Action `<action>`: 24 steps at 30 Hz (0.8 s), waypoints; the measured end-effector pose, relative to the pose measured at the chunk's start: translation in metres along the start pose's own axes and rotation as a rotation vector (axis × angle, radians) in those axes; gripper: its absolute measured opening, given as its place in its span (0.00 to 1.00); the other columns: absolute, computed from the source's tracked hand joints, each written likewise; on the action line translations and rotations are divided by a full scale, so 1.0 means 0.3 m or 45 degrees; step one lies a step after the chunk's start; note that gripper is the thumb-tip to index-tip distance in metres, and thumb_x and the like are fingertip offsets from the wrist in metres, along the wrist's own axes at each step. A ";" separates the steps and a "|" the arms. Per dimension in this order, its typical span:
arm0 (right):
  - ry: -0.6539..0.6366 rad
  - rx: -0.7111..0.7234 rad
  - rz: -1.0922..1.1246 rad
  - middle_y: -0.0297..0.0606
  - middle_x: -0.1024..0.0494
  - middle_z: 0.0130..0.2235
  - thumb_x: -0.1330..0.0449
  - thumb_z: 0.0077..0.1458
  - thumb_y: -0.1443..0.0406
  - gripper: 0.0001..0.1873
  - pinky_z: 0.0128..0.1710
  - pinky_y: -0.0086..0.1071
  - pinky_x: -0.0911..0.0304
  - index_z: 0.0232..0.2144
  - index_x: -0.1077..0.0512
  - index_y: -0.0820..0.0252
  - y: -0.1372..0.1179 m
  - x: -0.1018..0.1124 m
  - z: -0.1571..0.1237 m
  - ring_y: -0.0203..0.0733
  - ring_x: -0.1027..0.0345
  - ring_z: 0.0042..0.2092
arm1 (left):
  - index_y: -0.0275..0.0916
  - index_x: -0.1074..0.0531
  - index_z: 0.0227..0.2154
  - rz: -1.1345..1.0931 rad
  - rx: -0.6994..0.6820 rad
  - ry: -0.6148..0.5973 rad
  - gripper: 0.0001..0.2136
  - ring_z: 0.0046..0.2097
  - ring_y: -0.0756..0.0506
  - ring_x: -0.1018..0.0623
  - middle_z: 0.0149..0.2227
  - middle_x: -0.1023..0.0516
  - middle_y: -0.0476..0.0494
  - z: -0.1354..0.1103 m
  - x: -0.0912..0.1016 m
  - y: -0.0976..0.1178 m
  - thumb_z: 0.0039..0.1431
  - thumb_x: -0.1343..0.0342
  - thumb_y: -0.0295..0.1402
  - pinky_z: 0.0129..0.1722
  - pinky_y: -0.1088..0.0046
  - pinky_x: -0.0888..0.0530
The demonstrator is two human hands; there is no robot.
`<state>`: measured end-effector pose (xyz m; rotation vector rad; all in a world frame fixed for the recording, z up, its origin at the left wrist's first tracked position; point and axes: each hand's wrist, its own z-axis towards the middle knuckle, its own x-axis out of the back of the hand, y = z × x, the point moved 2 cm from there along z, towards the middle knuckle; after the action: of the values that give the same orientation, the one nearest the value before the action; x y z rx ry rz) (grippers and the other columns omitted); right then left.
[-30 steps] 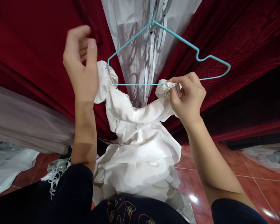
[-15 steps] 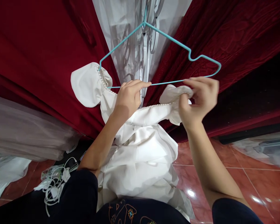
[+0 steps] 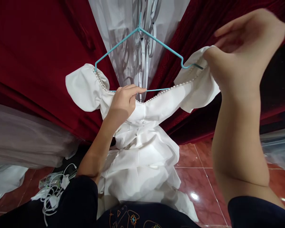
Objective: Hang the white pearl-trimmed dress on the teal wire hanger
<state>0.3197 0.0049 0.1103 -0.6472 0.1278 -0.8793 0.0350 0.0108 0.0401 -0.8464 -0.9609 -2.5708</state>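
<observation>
A white dress [image 3: 142, 152] with puffed sleeves and a pearl-trimmed neckline hangs from a light blue hanger [image 3: 160, 42]. My left hand [image 3: 124, 101] is closed around the hanger's lower bar at the neckline; its fingertips are partly hidden. At the right sleeve [image 3: 197, 85], my right hand [image 3: 244, 47] is raised, with the thumb against the sleeve's upper edge and some fingers stretched beyond it. That sleeve covers the hanger's right end. The left sleeve [image 3: 84, 87] sits over the hanger's left end.
Dark red curtains [image 3: 38, 57] flank white scrolled metalwork [image 3: 142, 60] behind the hanger. White cables [image 3: 53, 196] lie in a tangle at lower left, near pale fabric [image 3: 26, 133]. Reddish tiles [image 3: 197, 180] cover the floor.
My right hand has moved up and right, drawing the right sleeve over the hanger's end. The neckline is pulled wider, and my left hand and the hanger have shifted slightly left.
</observation>
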 end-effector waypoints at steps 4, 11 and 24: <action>-0.269 -0.139 -0.182 0.29 0.27 0.26 0.40 0.44 0.80 0.15 0.29 0.31 0.47 0.31 0.19 0.62 -0.087 0.028 -0.021 0.26 0.40 0.26 | 0.40 0.14 0.46 0.072 0.046 0.010 0.24 0.45 0.43 0.18 0.43 0.15 0.46 0.007 -0.008 -0.009 0.62 0.53 0.13 0.51 0.63 0.26; -0.230 -0.310 -0.112 0.31 0.25 0.28 0.39 0.48 0.80 0.12 0.26 0.33 0.47 0.31 0.22 0.62 -0.070 0.089 -0.055 0.28 0.36 0.24 | 0.41 0.14 0.46 0.045 0.093 -0.047 0.25 0.43 0.44 0.18 0.43 0.14 0.47 0.014 -0.024 0.002 0.62 0.54 0.14 0.51 0.64 0.25; -0.131 -0.013 0.372 0.35 0.22 0.40 0.33 0.54 0.77 0.12 0.39 0.31 0.32 0.36 0.27 0.57 -0.154 -0.089 -0.071 0.32 0.29 0.37 | 0.41 0.16 0.49 0.207 0.127 -0.011 0.24 0.49 0.43 0.18 0.47 0.13 0.47 0.008 -0.027 0.006 0.65 0.54 0.15 0.55 0.62 0.27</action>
<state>0.2636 -0.0064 0.1155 -0.6624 0.1306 -0.5636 0.0431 0.0114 0.0375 -0.8705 -0.9719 -2.3643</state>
